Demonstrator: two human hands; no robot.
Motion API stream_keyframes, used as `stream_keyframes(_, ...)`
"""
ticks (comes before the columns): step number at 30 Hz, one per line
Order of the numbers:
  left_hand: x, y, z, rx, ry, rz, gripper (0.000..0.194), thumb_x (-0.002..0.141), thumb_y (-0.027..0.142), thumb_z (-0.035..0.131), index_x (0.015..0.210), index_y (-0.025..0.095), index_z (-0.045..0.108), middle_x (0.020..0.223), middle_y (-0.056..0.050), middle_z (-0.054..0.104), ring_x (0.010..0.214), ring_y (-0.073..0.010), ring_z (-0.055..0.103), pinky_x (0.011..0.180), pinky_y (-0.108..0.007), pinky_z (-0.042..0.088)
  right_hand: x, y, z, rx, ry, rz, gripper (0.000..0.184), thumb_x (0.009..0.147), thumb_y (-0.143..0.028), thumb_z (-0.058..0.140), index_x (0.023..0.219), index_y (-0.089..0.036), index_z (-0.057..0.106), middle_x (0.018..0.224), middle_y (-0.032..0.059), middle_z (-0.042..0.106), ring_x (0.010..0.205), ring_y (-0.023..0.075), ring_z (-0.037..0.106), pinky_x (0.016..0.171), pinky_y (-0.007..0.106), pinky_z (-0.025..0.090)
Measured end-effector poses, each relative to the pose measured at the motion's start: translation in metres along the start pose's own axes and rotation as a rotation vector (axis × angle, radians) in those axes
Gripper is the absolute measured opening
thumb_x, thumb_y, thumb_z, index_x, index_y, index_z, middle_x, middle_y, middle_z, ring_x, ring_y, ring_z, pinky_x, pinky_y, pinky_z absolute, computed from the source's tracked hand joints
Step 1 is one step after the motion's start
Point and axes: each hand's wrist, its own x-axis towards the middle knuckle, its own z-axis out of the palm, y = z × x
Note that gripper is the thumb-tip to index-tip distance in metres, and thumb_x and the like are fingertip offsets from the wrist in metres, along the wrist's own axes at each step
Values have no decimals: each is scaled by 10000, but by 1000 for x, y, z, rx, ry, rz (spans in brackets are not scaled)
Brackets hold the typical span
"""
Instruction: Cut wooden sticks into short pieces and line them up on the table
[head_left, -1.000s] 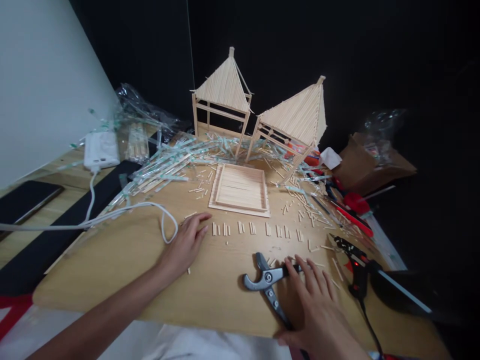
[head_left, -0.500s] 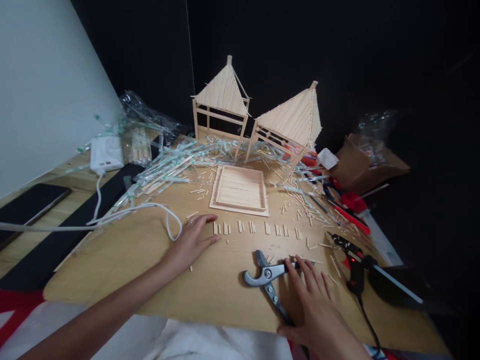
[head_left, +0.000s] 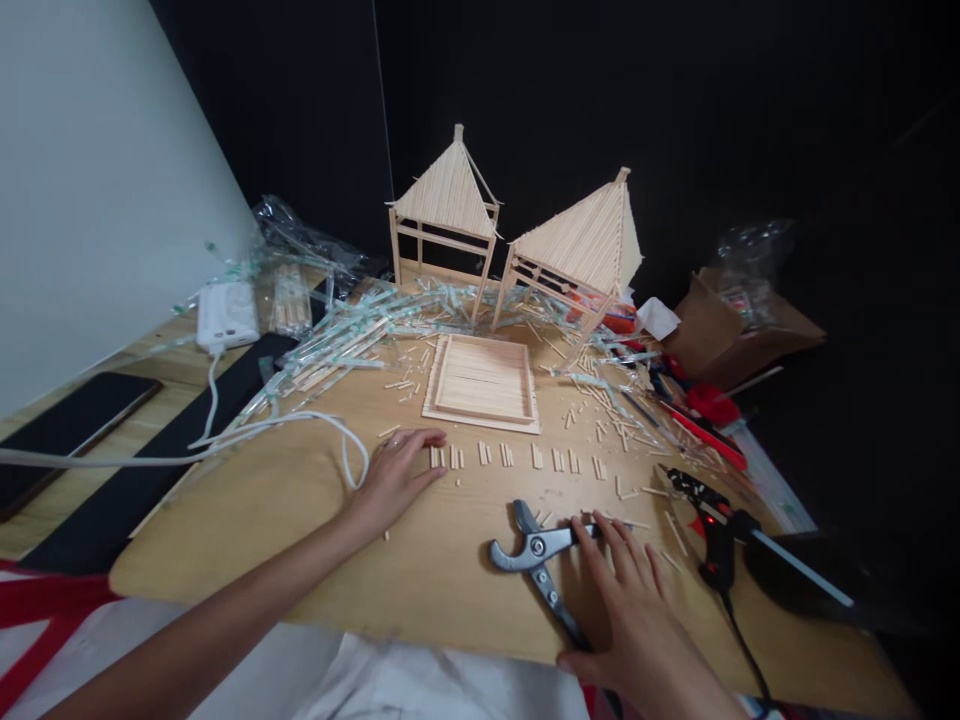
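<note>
My left hand (head_left: pixel 394 480) rests on the table, thumb and forefinger apart around the leftmost short wooden sticks (head_left: pixel 437 457). From there a row of small stick groups (head_left: pixel 507 455) runs to the right. My right hand (head_left: pixel 630 590) lies spread over the grey cutting pliers (head_left: pixel 537 548), fingertips on the upper handle and thumb by the lower one; the jaws gape to the left. Behind the row lies a square stick-built tray (head_left: pixel 484 378) with a low raised rim. Two stick-built house models, a left one (head_left: pixel 446 195) and a right one (head_left: pixel 581 240), stand at the back with pitched roofs.
A glue gun (head_left: pixel 716 540) with a lit red light lies at right, its cord trailing forward. Plastic wrappers (head_left: pixel 337 345) and loose sticks surround the models. At left are a white power bank (head_left: pixel 227 315), its cable (head_left: pixel 285 425) and a phone (head_left: pixel 75 430). A cardboard box (head_left: pixel 739 330) stands back right.
My left hand has slid right, its thumb and forefinger spreading around the leftmost sticks. My right hand and the pliers stay nearly in place; the view has shifted slightly.
</note>
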Motion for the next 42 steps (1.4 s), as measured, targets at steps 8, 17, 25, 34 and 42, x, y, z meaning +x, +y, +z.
stream_keyframes(8, 1, 2, -1, -8, 12, -8, 305, 805, 244, 609, 1096, 230, 521, 1023, -30, 631, 1010, -200, 566, 917, -383, 399, 2, 1, 4, -15, -21, 21, 1163, 459, -479, 728, 1451, -248, 167, 1520, 81, 118, 1381, 346, 52, 1087, 506, 6)
stream_keyframes(17, 0, 3, -1, 8, 27, -8, 318, 798, 221, 593, 1108, 240, 522, 1021, -22, 629, 1017, -198, 564, 917, -374, 399, -1, -9, -6, -29, 11, 39, 1113, 480, -436, 707, 1445, -240, 188, 1518, 87, 123, 1382, 339, 59, 1086, 489, 13)
stream_keyframes(25, 0, 7, -2, 33, 38, -39, 356, 763, 185, 594, 1108, 232, 518, 1000, -20, 644, 1015, -208, 557, 913, -392, 400, 0, -12, -11, -37, -24, 64, 1097, 483, -432, 702, 1441, -226, 210, 1521, 90, 110, 1387, 320, 41, 1093, 468, 0)
stream_keyframes(34, 0, 10, -3, 16, 50, -38, 344, 754, 184, 584, 1089, 230, 525, 1006, -33, 636, 999, -202, 571, 904, -387, 420, -1, -11, -8, -7, -2, 43, 1094, 498, -415, 696, 1446, -231, 181, 1519, 95, 112, 1384, 334, 46, 1089, 490, 20)
stream_keyframes(42, 0, 8, -3, 22, 70, -32, 330, 744, 191, 596, 1069, 233, 551, 1015, -28, 636, 1005, -211, 569, 913, -400, 418, -1, -9, -6, -5, 12, 27, 1108, 481, -409, 713, 1440, -233, 188, 1511, 108, 138, 1378, 354, 62, 1087, 495, 36)
